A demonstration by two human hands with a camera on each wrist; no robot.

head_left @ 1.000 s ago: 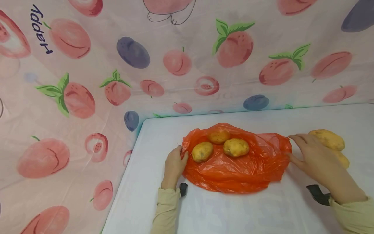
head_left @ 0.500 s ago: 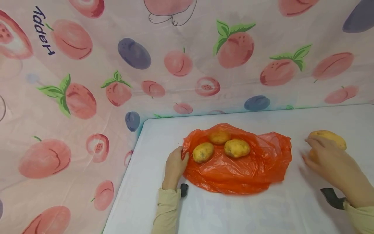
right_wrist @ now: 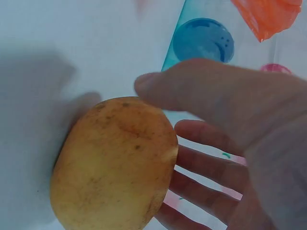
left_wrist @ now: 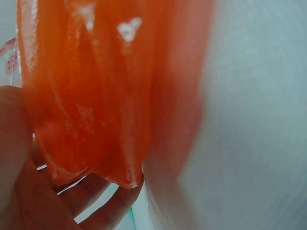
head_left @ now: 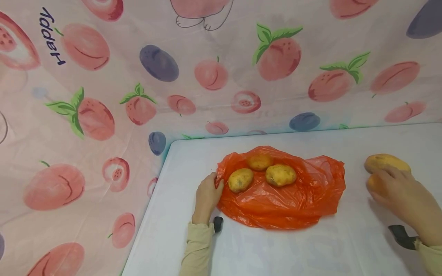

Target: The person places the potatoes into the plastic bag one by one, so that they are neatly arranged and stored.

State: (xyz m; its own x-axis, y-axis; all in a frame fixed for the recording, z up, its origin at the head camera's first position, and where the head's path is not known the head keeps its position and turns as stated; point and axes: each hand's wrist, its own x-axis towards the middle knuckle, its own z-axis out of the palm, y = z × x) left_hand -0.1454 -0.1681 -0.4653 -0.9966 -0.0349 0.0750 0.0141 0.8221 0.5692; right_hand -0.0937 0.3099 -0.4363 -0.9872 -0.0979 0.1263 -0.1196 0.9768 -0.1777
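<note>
An orange-red plastic bag (head_left: 269, 209) lies spread on the white table, with three potatoes on it: one at left (head_left: 240, 180), one at the back (head_left: 260, 162) and one at right (head_left: 281, 175). My left hand (head_left: 207, 193) pinches the bag's left edge; in the left wrist view the film (left_wrist: 96, 105) hangs between thumb and fingers. At the far right, my right hand (head_left: 405, 197) is at a potato (right_wrist: 115, 163), its thumb over one end and its extended fingers alongside. Another potato (head_left: 385, 161) lies just behind that one, partly covered by the hand.
A fruit-printed cloth (head_left: 241, 69) rises behind the table and along its left side. The white tabletop (head_left: 276, 253) runs between the bag and the right-hand potatoes. A black wrist strap piece (head_left: 402, 236) sits under the right wrist.
My right hand has left the bag's right edge and moved right to the nearer potato. The left hand stays at the bag's left edge.
</note>
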